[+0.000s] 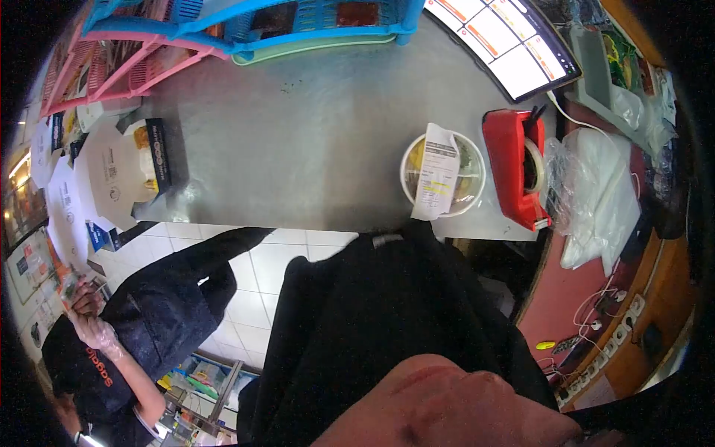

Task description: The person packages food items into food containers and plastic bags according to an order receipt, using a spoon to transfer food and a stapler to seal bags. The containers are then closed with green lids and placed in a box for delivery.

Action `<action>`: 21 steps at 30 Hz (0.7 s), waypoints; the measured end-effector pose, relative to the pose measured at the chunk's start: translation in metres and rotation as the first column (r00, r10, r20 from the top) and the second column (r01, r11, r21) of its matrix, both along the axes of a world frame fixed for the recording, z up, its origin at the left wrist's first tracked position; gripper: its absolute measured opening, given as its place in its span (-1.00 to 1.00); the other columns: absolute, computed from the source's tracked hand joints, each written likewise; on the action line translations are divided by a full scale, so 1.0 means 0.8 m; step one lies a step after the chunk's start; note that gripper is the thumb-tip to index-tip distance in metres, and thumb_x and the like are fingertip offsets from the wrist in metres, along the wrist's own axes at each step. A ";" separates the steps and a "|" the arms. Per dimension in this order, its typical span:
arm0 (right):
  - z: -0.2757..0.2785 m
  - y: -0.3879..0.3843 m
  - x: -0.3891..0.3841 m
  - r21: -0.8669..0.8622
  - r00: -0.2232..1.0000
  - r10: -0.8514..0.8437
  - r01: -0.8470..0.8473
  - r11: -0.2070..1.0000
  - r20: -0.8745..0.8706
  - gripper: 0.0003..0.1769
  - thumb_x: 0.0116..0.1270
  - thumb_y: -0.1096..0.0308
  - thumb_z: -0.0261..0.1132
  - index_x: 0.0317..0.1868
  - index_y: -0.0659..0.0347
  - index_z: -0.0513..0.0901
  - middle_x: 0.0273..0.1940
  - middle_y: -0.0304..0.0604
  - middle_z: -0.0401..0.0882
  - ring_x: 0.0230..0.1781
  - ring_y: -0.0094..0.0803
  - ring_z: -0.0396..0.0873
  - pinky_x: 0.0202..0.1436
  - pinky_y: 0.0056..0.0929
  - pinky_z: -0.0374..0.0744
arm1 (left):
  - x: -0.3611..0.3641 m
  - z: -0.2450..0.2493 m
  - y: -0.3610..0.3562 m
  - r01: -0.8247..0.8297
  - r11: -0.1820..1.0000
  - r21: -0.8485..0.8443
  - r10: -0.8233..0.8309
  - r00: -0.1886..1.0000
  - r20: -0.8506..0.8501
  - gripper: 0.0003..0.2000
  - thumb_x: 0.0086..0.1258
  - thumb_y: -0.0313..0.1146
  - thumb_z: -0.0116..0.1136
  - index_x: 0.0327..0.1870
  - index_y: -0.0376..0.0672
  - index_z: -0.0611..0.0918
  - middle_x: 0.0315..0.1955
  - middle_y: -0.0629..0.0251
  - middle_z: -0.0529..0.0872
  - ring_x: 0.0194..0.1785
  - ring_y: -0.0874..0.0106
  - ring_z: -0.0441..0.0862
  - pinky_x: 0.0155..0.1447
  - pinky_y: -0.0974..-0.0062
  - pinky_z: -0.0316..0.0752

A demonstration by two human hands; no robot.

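Note:
Neither of my hands shows in the view; my black top fills the lower middle. Close to the metal table's front edge stands a round white bowl with a clear lid, with food showing through it. A printed receipt lies across the lid, with some lines marked yellow. Just right of the bowl is a red tape dispenser holding a roll of clear tape.
Open food boxes stand left on the metal table. Blue and pink baskets and a lit tablet are at the back. Plastic bags lie right. A co-worker with gloved hands is at left.

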State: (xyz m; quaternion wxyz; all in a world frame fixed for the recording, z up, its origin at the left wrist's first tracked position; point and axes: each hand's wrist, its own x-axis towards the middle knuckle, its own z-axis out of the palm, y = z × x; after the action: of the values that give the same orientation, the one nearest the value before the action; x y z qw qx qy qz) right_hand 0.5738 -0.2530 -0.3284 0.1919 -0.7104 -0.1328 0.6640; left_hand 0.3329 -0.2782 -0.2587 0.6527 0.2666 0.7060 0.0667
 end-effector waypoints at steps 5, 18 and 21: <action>0.017 0.014 0.031 0.032 0.998 -0.010 0.008 0.999 0.059 -0.83 0.21 0.40 0.20 -0.17 0.19 0.51 -0.35 -0.19 0.53 -0.43 -0.36 0.50 -0.37 -0.32 0.50 | 0.001 0.015 0.020 -0.109 0.993 0.033 0.107 0.993 0.050 -0.59 0.24 -0.30 0.14 0.12 -0.17 0.46 -0.08 0.08 0.58 0.03 0.20 0.53 0.15 0.28 0.41; 0.313 0.006 0.158 0.016 0.861 -0.455 0.471 0.882 -0.230 -0.58 0.19 0.57 0.09 0.08 0.07 0.45 -0.14 -0.06 0.56 -0.21 -0.32 0.60 -0.16 -0.38 0.60 | -0.017 0.089 0.115 -0.530 0.848 0.007 0.465 0.751 0.469 -0.51 0.27 -0.35 0.15 0.24 -0.18 0.37 0.02 0.08 0.54 0.08 0.26 0.51 0.20 0.30 0.39; 0.382 -0.013 0.174 -0.053 0.385 -0.345 0.598 0.800 -0.856 -0.30 0.16 0.42 0.19 0.34 -0.03 0.21 0.03 0.04 0.50 -0.11 -0.26 0.58 0.00 -0.32 0.57 | -0.016 0.096 0.120 -0.606 0.789 -0.096 0.541 0.613 0.576 -0.49 0.27 -0.36 0.15 0.26 -0.18 0.35 0.04 0.08 0.53 0.10 0.27 0.50 0.21 0.31 0.39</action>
State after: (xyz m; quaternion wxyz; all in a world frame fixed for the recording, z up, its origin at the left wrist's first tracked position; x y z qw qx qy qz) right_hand 0.7128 -0.2635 -0.0230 0.5061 -0.2808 0.0973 0.8097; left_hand 0.3200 -0.1822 -0.1821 0.7624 0.0282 0.5176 0.3872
